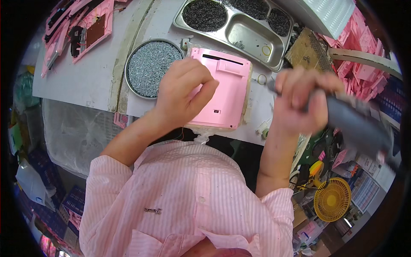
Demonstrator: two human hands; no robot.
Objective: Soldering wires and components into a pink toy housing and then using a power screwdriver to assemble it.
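A pink plastic casing [227, 96] with a dark slot along its far edge lies flat on the table in front of me. Over its left side hovers my left hand [184, 88], its fingers curled into a pinch; anything between them is hidden. My right hand [302, 103], a little blurred, is wrapped round a dark electric screwdriver [359, 122] to the right of the casing. The tool's tip points left, apart from the casing. Just left of my left hand stands a round metal bowl [127, 70] full of small silvery screws.
A compartmented steel tray [252, 38] at the back holds dark screws. Pink plastic parts [364, 55] are heaped at the far right. More pink casings with wiring [92, 32] lie at the far left. A yellow fan [332, 199] stands low on the right.
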